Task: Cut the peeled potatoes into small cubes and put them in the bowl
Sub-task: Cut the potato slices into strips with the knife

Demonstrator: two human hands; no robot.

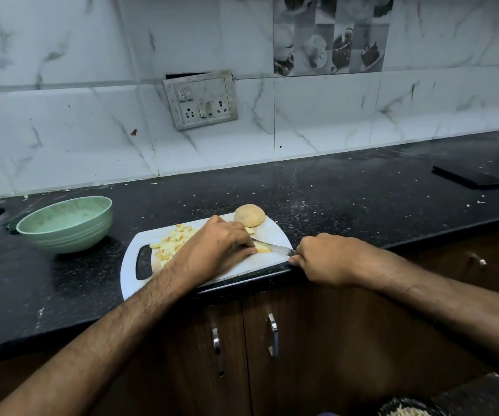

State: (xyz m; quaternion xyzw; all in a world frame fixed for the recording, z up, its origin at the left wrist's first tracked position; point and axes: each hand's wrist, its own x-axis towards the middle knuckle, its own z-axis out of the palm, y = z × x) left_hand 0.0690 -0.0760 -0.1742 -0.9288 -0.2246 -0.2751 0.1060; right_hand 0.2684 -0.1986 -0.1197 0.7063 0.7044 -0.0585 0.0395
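A white cutting board (267,232) lies at the counter's front edge. A pile of small yellow potato cubes (172,241) sits on its left part. A peeled potato half (250,215) rests at the board's far right corner. My left hand (215,247) holds down a potato piece (262,250), which is mostly hidden under its fingers. My right hand (323,259) grips the handle of a knife (275,248), whose blade lies across that piece. A pale green bowl (65,225) stands left of the board, and it looks empty.
The black speckled counter (347,193) carries scattered crumbs. A dark flat phone-like object (468,178) lies at the far right. A wall socket (201,100) sits above. Wooden cabinet doors (242,340) are below. A dark dish with pale bits (407,411) shows at the bottom right.
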